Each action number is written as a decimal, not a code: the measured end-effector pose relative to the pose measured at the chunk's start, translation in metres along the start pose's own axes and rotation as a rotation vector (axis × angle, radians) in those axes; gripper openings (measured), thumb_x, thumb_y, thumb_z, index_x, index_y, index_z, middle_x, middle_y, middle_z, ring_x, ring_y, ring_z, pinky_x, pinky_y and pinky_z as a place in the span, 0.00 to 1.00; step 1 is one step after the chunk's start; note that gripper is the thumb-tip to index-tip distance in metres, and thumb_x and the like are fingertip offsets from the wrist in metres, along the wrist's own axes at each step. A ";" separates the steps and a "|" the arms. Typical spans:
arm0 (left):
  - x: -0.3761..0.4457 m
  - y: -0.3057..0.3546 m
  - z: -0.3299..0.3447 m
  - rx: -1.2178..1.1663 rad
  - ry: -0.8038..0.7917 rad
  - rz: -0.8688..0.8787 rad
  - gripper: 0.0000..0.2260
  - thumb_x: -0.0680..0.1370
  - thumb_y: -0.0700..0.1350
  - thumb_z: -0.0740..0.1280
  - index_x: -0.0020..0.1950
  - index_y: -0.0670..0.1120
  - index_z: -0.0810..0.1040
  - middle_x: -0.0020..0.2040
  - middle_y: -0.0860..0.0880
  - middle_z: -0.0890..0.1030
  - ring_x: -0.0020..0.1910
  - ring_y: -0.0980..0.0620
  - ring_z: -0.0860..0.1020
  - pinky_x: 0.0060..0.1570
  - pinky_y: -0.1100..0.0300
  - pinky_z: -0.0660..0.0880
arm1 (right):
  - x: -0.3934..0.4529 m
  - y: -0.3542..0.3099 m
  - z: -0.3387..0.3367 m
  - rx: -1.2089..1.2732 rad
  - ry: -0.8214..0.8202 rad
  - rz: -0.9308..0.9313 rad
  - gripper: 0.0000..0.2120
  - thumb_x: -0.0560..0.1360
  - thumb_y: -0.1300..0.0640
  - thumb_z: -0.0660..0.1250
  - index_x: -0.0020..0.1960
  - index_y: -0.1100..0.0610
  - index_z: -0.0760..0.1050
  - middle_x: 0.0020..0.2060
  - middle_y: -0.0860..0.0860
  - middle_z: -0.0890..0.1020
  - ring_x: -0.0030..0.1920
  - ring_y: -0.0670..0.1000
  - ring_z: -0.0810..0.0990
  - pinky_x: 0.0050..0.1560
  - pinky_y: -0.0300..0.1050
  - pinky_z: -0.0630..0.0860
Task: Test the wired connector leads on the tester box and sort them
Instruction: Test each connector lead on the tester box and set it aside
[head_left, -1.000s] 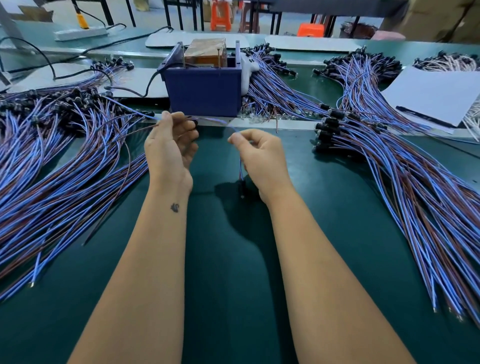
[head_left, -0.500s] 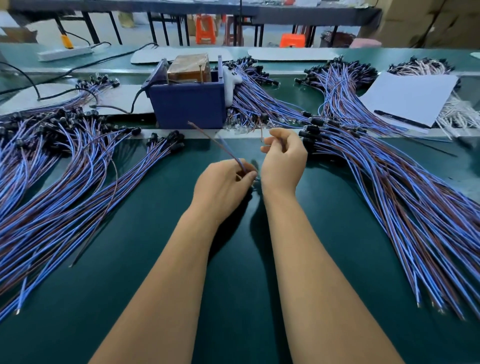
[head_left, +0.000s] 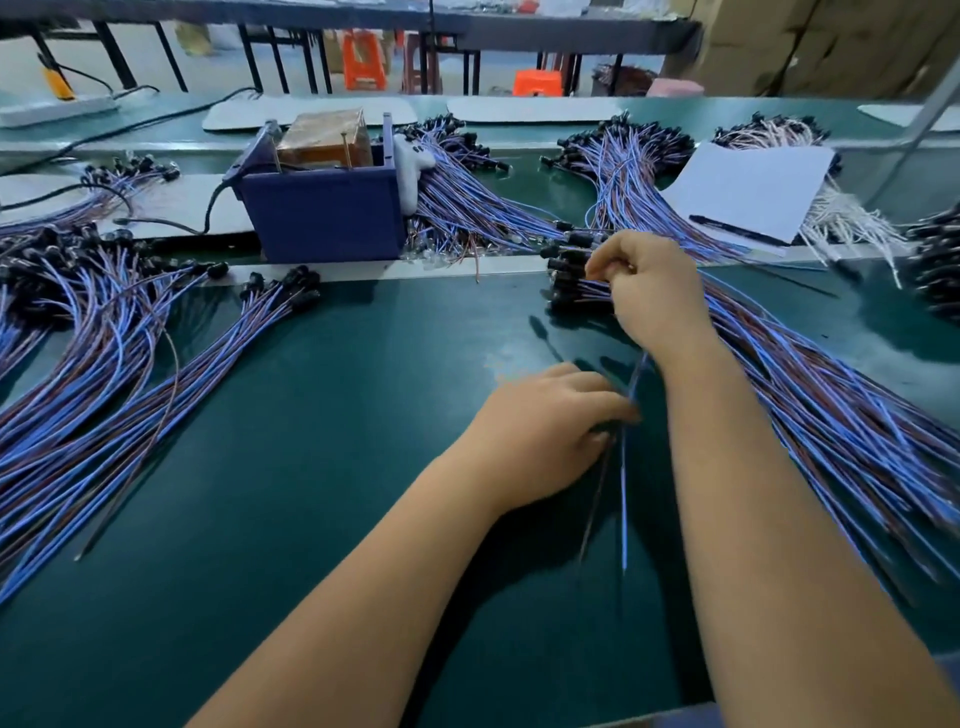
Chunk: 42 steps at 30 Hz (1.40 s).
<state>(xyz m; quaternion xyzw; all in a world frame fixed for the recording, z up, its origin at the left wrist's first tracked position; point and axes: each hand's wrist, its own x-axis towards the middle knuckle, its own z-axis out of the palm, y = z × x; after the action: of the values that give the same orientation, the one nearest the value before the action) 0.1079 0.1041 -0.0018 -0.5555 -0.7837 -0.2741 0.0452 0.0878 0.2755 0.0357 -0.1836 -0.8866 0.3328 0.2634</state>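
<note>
The blue tester box (head_left: 322, 218) with a brown block on top stands at the back of the green mat. My left hand (head_left: 545, 431) pinches the thin blue and brown wires of one connector lead (head_left: 623, 499), whose free ends trail toward me. That lead runs up under my right hand (head_left: 649, 291). The right hand's fingers are curled and pinching at the black connector heads of the right-hand pile of leads (head_left: 831, 415). Which connector they hold is hidden.
A big fan of blue-brown leads (head_left: 104, 364) covers the left of the mat. More bundles (head_left: 467, 208) lie behind and right of the box. A white sheet with a pen (head_left: 748, 192) rests at back right, and a black cable (head_left: 208, 208) leads into the box.
Both hands have moved right, away from the tester box. The right hand has reached the connector heads of the right pile. The left hand has dropped lower, with the lead's wires now hanging toward me.
</note>
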 end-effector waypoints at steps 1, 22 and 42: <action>0.001 0.002 0.002 -0.001 -0.047 0.006 0.16 0.78 0.41 0.65 0.65 0.53 0.79 0.60 0.54 0.80 0.60 0.49 0.74 0.51 0.52 0.74 | 0.003 0.004 -0.009 -0.046 0.012 -0.005 0.18 0.74 0.70 0.57 0.42 0.50 0.78 0.35 0.44 0.79 0.36 0.46 0.75 0.37 0.43 0.69; -0.073 -0.126 -0.084 0.177 0.453 -1.195 0.22 0.78 0.41 0.61 0.73 0.44 0.69 0.72 0.40 0.68 0.68 0.37 0.64 0.67 0.49 0.62 | -0.049 -0.088 0.142 0.040 -0.300 -0.053 0.11 0.76 0.58 0.61 0.52 0.52 0.81 0.57 0.53 0.77 0.59 0.56 0.72 0.61 0.49 0.69; -0.065 -0.127 -0.079 -0.064 1.046 -0.987 0.07 0.80 0.40 0.61 0.53 0.46 0.78 0.51 0.48 0.78 0.45 0.54 0.75 0.44 0.63 0.69 | -0.058 -0.084 0.134 0.315 -0.257 -0.022 0.10 0.77 0.61 0.60 0.46 0.53 0.80 0.42 0.49 0.82 0.44 0.51 0.78 0.46 0.45 0.74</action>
<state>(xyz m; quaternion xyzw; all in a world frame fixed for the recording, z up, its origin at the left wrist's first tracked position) 0.0008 -0.0187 -0.0076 0.0664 -0.8107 -0.5157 0.2692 0.0424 0.1206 -0.0120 -0.0864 -0.8519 0.4852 0.1770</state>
